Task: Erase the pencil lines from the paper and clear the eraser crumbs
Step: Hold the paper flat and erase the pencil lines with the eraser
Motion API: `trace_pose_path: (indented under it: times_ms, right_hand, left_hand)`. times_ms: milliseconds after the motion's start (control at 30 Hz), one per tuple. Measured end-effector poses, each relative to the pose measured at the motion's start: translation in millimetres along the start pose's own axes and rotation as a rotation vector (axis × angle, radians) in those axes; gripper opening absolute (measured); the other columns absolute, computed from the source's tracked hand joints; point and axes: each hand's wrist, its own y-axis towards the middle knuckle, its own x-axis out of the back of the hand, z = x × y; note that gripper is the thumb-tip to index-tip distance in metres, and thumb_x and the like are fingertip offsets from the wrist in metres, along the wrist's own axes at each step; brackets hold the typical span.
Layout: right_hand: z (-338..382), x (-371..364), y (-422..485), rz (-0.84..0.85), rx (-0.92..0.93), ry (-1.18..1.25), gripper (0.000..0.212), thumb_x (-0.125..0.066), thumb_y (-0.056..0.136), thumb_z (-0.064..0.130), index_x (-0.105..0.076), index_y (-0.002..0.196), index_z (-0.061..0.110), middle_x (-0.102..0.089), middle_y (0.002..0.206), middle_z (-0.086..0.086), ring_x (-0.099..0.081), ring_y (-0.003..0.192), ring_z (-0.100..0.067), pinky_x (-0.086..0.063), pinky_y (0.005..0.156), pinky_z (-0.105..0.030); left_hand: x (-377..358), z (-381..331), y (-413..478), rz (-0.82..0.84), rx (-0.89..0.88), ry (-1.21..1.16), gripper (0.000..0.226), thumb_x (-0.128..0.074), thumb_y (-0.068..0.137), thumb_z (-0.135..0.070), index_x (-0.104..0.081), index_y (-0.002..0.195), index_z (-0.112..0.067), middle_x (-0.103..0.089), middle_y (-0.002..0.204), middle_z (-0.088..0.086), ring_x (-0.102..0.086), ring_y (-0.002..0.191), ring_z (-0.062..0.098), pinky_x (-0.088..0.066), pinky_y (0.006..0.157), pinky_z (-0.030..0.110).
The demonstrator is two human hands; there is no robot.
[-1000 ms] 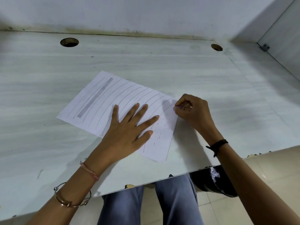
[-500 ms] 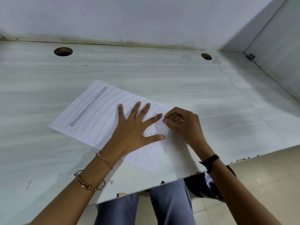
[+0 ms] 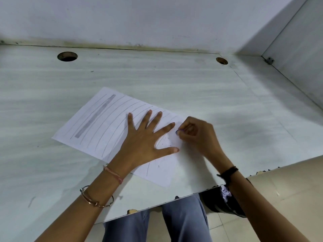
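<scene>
My left hand [image 3: 145, 142] lies flat and fully spread on the paper [image 3: 111, 130], palm down, fingers fanned toward the far side and thumb stretched out to the right, gripping nothing, only pressing the sheet against the table [image 3: 192, 88]. The paper sits at an angle on the near middle of the table, one corner pointing far-left and another reaching almost to the near edge. Curved pencil lines [image 3: 120, 117] run across its left and middle parts, with a broad grey shaded band [image 3: 95, 116] toward the left end. Just right of my left index fingertip, my right hand [image 3: 195, 137] is curled into a tight pinch, fingertips pressed down on the sheet over a small bluish eraser [image 3: 178, 131], of which only a sliver shows; the hand is a little blurred. Between my left thumb and the pinching fingers the paper looks mostly bare of lines, and small dark crumbs [image 3: 164, 145] are scattered there and farther toward the near corner. A pink thread and a metal bangle [image 3: 97, 198] sit on my left forearm, a black band [image 3: 227, 172] on my right wrist. Two round holes [image 3: 67, 56] mark the far side of the table, one left, one right.
</scene>
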Motion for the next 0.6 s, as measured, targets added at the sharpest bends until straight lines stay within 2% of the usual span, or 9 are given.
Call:
trace_pose_path:
  times_ms: [67, 133, 233, 300, 367, 500, 600]
  right_hand:
    - [-11.7, 11.1, 16.4, -0.109, -0.061, -0.014, 0.009, -0.073, 0.075, 0.003, -0.066, 0.074, 0.008, -0.067, 0.068, -0.002, -0.056, 0.058, -0.001, -0.041, 0.057, -0.005]
    - [-13.9, 20.5, 25.5, -0.144, -0.065, -0.032, 0.008, -0.071, 0.077, 0.003, -0.065, 0.075, 0.008, -0.069, 0.072, -0.007, -0.057, 0.061, -0.005, -0.041, 0.058, -0.005]
    - [0.7, 15.7, 10.6, -0.114, 0.011, 0.039, 0.009, -0.073, 0.077, 0.003, -0.065, 0.075, 0.007, -0.069, 0.072, -0.006, -0.059, 0.062, -0.006, -0.043, 0.06, -0.008]
    - [10.7, 3.7, -7.4, -0.045, 0.084, 0.107, 0.009, -0.073, 0.077, 0.002, -0.065, 0.076, 0.007, -0.068, 0.073, -0.006, -0.061, 0.064, -0.012, -0.047, 0.061, -0.015]
    - [8.3, -5.4, -17.0, -0.037, 0.137, 0.077, 0.01, -0.071, 0.077, 0.002, -0.065, 0.076, 0.009, -0.065, 0.073, -0.002, -0.059, 0.065, -0.014, -0.048, 0.061, -0.019]
    - [-10.3, -0.9, -5.5, -0.027, 0.077, -0.019, 0.012, -0.072, 0.076, 0.005, -0.063, 0.074, 0.013, -0.062, 0.07, 0.003, -0.054, 0.063, -0.007, -0.04, 0.059, -0.013]
    - [-19.7, 11.3, 17.1, -0.114, 0.016, -0.023, 0.012, -0.072, 0.077, 0.005, -0.062, 0.074, 0.011, -0.062, 0.07, 0.0, -0.053, 0.062, -0.005, -0.038, 0.059, -0.01]
  left_hand:
    - [-0.3, 0.9, -0.5, 0.008, -0.005, 0.018, 0.083, -0.006, 0.072, -0.092, 0.006, 0.146, -0.056, 0.008, 0.164, -0.005, 0.012, 0.15, 0.023, 0.01, 0.107, 0.071]
    - [-1.2, 1.0, -0.3, 0.015, -0.002, 0.02, 0.084, -0.004, 0.071, -0.092, 0.006, 0.146, -0.056, 0.008, 0.164, -0.006, 0.011, 0.15, 0.023, 0.011, 0.107, 0.071]
    - [-1.3, 0.1, 1.1, -0.011, -0.001, 0.011, 0.083, -0.009, 0.073, -0.093, 0.001, 0.146, -0.056, 0.004, 0.164, -0.005, 0.008, 0.15, 0.024, 0.009, 0.107, 0.072]
    - [-0.3, -0.4, 1.3, 0.007, 0.008, 0.005, 0.082, -0.011, 0.072, -0.093, 0.004, 0.145, -0.058, 0.009, 0.163, -0.006, 0.013, 0.15, 0.022, 0.012, 0.107, 0.071]
    - [0.5, -1.2, 0.6, 0.023, 0.015, 0.007, 0.082, -0.009, 0.071, -0.093, 0.006, 0.144, -0.059, 0.012, 0.163, -0.007, 0.016, 0.149, 0.021, 0.014, 0.107, 0.07]
    - [1.3, -0.9, 0.0, 0.024, 0.008, 0.002, 0.083, -0.008, 0.072, -0.092, 0.006, 0.146, -0.057, 0.011, 0.163, -0.006, 0.015, 0.149, 0.022, 0.011, 0.108, 0.071]
    - [1.3, 0.0, 0.1, 0.036, 0.003, 0.02, 0.084, -0.004, 0.071, -0.091, 0.008, 0.146, -0.056, 0.01, 0.163, -0.006, 0.014, 0.15, 0.023, 0.008, 0.108, 0.072]
